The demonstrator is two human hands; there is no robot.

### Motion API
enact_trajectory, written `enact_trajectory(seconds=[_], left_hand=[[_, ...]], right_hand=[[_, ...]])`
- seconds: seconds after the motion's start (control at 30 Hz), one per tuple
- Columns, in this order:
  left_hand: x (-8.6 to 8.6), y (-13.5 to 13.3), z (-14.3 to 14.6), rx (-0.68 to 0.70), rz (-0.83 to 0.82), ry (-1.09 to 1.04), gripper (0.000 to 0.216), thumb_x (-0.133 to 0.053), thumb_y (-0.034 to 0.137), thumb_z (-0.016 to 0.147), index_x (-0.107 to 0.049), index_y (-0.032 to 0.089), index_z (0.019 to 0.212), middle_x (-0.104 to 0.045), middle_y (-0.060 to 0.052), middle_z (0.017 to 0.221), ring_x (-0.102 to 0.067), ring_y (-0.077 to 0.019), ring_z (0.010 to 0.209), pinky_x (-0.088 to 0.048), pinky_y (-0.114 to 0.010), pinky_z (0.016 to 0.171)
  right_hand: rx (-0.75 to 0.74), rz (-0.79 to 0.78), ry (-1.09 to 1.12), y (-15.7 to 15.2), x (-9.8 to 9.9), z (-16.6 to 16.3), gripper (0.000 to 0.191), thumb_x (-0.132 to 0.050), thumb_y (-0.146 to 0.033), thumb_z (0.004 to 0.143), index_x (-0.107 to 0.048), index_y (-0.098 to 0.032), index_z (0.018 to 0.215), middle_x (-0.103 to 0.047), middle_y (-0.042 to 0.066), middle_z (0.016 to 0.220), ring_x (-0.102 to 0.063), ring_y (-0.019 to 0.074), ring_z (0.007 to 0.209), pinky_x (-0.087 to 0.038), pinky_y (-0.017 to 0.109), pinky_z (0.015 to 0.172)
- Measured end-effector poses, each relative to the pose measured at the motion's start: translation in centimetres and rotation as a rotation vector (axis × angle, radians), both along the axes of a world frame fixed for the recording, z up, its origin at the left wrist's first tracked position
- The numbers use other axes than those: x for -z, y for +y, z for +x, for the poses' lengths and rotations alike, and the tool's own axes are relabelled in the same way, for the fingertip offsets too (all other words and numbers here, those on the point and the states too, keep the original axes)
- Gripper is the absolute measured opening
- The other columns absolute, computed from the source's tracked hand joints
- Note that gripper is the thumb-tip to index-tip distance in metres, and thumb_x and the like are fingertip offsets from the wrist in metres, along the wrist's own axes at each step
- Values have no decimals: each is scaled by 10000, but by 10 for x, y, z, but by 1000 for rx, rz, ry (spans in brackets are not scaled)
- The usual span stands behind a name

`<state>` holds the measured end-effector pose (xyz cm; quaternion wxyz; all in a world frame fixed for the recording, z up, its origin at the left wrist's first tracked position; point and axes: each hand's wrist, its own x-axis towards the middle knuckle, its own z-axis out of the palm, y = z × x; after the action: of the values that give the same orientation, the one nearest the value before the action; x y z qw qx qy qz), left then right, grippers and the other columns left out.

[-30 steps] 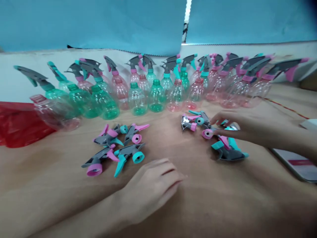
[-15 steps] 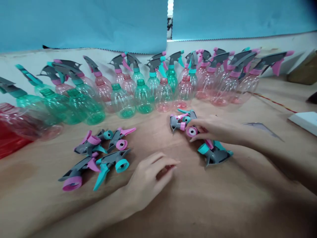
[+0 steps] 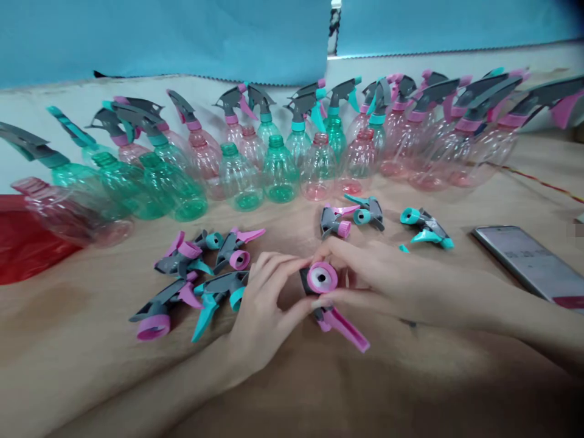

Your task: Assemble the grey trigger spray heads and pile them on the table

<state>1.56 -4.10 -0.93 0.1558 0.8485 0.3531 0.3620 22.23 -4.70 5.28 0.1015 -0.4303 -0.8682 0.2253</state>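
A grey trigger spray head with a pink collar and pink lever (image 3: 344, 328) is held over the table, its round opening facing me. My right hand (image 3: 365, 274) pinches it from the right, thumb and fingers around the pink collar (image 3: 329, 277). From the left, my left hand (image 3: 267, 298) closes its thumb and fingertips on the grey body. Left of my left hand lies a group of loose spray heads, among them a pink-collared one (image 3: 154, 322) and a turquoise-levered one (image 3: 214, 298), partly hidden by that hand.
More spray heads (image 3: 367, 213) lie beyond my hands, another turquoise one (image 3: 426, 228) farther right. A phone (image 3: 529, 261) rests on the right. Several open green and pink bottles (image 3: 280, 173) stand ahead, capped ones behind them. Red plastic (image 3: 31, 255) is at far left.
My right hand has brought a pink-collared spray head from the right group to the middle. My left hand has moved up and taken hold of it too. The view has shifted slightly right.
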Motion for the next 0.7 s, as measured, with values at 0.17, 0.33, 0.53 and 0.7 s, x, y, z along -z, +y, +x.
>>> enact_trajectory(seconds=[0.17,0.33,0.53,0.7], left_hand=[[-1,2,0,25,58,-37,268,-695,310,814,-596,188,1031,-644,-55,904,-546,-213,851,-465,-358,743],[-1,-1,2,0,49,-109,378,-689,173,790,-564,213,1144,-654,-26,870,-539,-182,793,-458,-316,692],[-2,-2,0,-7,136,-100,282,-699,232,811,-609,220,1078,-613,-40,913,-534,-190,843,-445,-335,743],[-2,-2,2,-23,161,-79,284,-674,266,835,-596,225,1105,-683,-47,1032,-546,-216,932,-447,-364,807]], right_hand=[[-2,-56,24,-5,-2,2,359,-433,-546,909,-574,-228,995,-649,14,836,-559,156,654,-388,276,555],[47,-93,188,0,-5,10,242,-507,-450,905,-570,-269,1053,-673,-17,936,-595,153,771,-439,279,642],[34,10,236,0,-7,4,175,-525,-399,905,-594,-247,851,-642,-42,736,-558,107,601,-404,234,539],[-60,-72,183,4,-4,3,218,-493,-388,924,-621,-217,880,-658,-8,789,-538,109,598,-398,237,536]])
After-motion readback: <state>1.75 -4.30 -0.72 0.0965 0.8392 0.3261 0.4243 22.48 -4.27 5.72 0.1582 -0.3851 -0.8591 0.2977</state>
